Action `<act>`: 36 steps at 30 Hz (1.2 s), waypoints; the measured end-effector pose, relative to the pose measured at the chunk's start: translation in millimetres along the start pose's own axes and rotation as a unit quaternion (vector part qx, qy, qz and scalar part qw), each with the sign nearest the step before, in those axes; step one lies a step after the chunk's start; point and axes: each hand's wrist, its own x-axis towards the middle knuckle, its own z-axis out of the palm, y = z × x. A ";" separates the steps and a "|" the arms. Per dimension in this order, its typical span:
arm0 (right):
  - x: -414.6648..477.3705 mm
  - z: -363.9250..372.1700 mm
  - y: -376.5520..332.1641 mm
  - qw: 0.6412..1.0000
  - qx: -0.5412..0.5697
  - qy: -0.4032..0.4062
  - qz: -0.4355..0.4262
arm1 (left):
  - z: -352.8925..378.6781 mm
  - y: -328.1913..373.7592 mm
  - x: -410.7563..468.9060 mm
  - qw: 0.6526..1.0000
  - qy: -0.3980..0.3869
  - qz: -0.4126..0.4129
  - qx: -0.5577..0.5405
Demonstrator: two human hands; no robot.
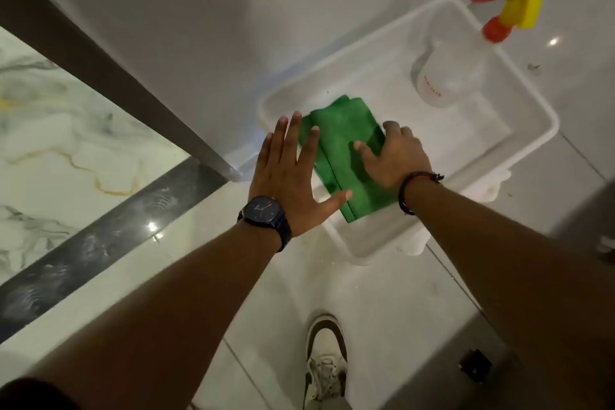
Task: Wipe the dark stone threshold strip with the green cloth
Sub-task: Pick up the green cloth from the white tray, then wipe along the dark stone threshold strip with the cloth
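A folded green cloth (342, 150) lies in the near-left part of a white plastic tray (532, 110) on the floor. My right hand (396, 156) rests on the cloth's right side, thumb pressed into it and fingers curled over its far edge. My left hand (293, 173) hovers flat at the cloth's left edge, fingers spread, thumb tip touching the cloth. The dark stone threshold strip (109, 236) runs diagonally across the floor at lower left, with smeared marks and a light glare on it.
A white spray bottle (446, 76) with a yellow and red trigger head (519, 0) stands in the tray's far right. A dark door edge (100, 66) meets the strip's far end. Marble floor (50, 143) lies left. My shoe (327, 359) is at the bottom.
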 end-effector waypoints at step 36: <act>24.4 444.6 -242.0 0.936 0.164 -0.079 -0.302 | 226.7 -426.3 -211.6 0.947 0.052 -0.317 -0.013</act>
